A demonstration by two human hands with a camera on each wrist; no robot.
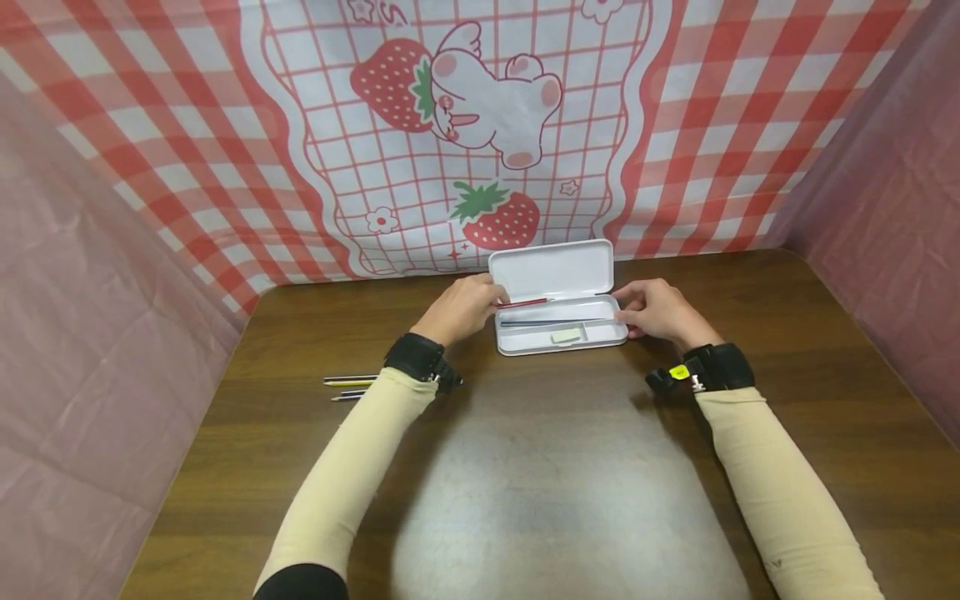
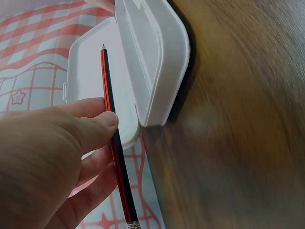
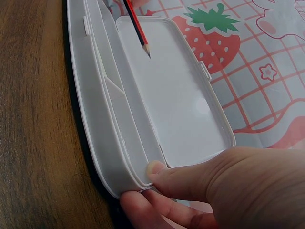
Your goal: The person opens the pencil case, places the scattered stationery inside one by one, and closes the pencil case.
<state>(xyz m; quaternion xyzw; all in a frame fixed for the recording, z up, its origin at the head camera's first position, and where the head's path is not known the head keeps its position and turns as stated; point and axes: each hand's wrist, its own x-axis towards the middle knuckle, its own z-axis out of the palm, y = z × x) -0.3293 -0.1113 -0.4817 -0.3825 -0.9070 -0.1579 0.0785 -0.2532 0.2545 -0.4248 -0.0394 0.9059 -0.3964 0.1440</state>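
A white pencil case [image 1: 551,348] lies with its lid [image 1: 551,271] raised at the back of the table. Over its left part, my left hand [image 1: 462,304] pinches a red-and-black striped pencil [image 2: 107,88] between thumb and fingers. The sharpened tip points right, across the inside of the lid in both wrist views. At the case's right end, my right hand [image 1: 660,308] grips the wall, its thumb [image 3: 156,171] over the rim and fingers underneath. A pale eraser [image 1: 566,335] sits in the front compartment.
Several pencils [image 1: 351,382] lie on the wooden table [image 1: 555,467] at the left, partly hidden by my left forearm. Behind the case hangs a red-and-white checked cloth [image 1: 720,125] with strawberries. Pink curtains [image 1: 82,333] close in both sides.
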